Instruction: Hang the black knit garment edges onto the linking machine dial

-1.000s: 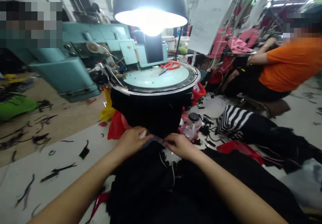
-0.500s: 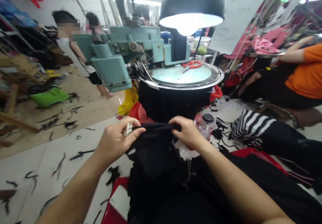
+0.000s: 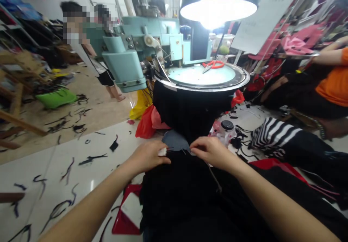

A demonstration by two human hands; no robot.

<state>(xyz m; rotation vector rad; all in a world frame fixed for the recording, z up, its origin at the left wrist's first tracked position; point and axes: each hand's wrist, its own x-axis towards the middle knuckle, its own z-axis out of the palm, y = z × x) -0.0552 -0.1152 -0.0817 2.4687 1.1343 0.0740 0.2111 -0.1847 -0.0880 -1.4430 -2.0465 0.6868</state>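
Note:
My left hand point(image 3: 150, 156) is closed round a small white tool point(image 3: 162, 152) with thin dark prongs pointing right. Its thumb lies over the upper edge of the black fabric point(image 3: 176, 184) spread across my lap. My right hand point(image 3: 212, 150) pinches at that same edge, beside thin pale threads; what exactly lies between the fingertips is too small to make out fully. A string point(image 3: 214, 178) hangs below the right hand. Behind both hands shows a grey-blue patch point(image 3: 175, 140). More black fabric point(image 3: 187, 107) hangs from the round machine dial point(image 3: 203, 76) ahead.
Red-handled scissors point(image 3: 214, 65) lie on the dial, under a bright lamp point(image 3: 219, 8). A green machine head point(image 3: 125, 68) juts out left. Dark scraps litter the floor point(image 3: 103, 184). Striped fabric point(image 3: 274, 135) and a co-worker's orange sleeve point(image 3: 333, 86) are at right. Two people stand far left.
The black fabric was stretched up between both hands; now it lies lower and the grey-blue patch shows. My left hand has moved right and down, the right hand slightly right and down.

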